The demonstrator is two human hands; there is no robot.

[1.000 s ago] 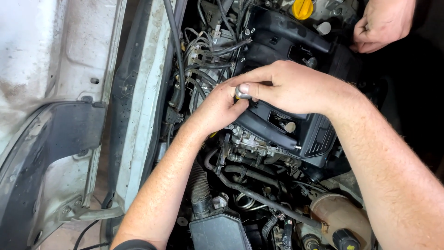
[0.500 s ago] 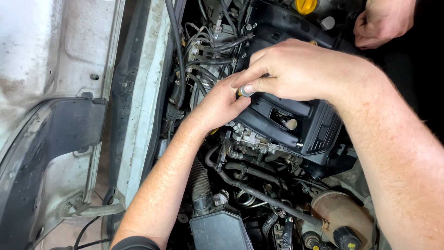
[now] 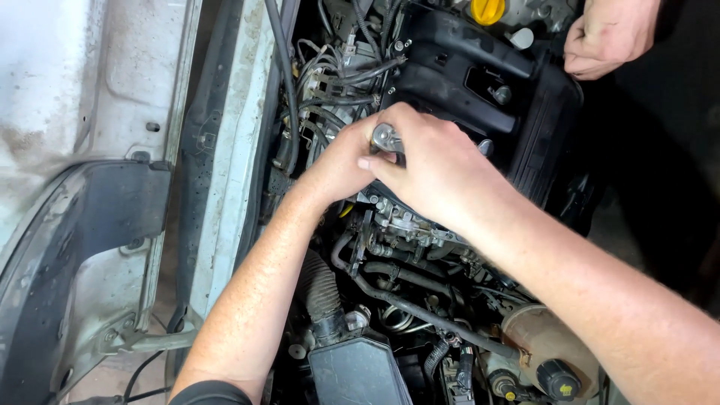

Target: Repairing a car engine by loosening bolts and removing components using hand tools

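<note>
Fingers of the right hand (image 3: 439, 169) wrapped shut around a small chrome ratchet head (image 3: 385, 137), only its round top showing past the knuckles; handle hidden in the palm. Left hand (image 3: 341, 166) pressed in just beside it, fingertips curled under the tool and closed on something out of sight, likely steadying the socket on its fastener. Tool sitting at the near edge of the black engine cover (image 3: 480, 82), above the grey metal bracketry (image 3: 401, 221) and beside the tangle of black hoses and wires (image 3: 330, 82).

Best done with the socket kept square on the fastener, short even strokes, left fingertips holding the drive down against slipping. Worth minding the wires close by the knuckles. Yellow oil filler cap (image 3: 487, 10) well apart at the top; another person's hand (image 3: 607, 36) resting on the far end of the cover. White fender (image 3: 67, 97) off to the left, black ribbed intake hose (image 3: 321, 289) below the forearms.
</note>
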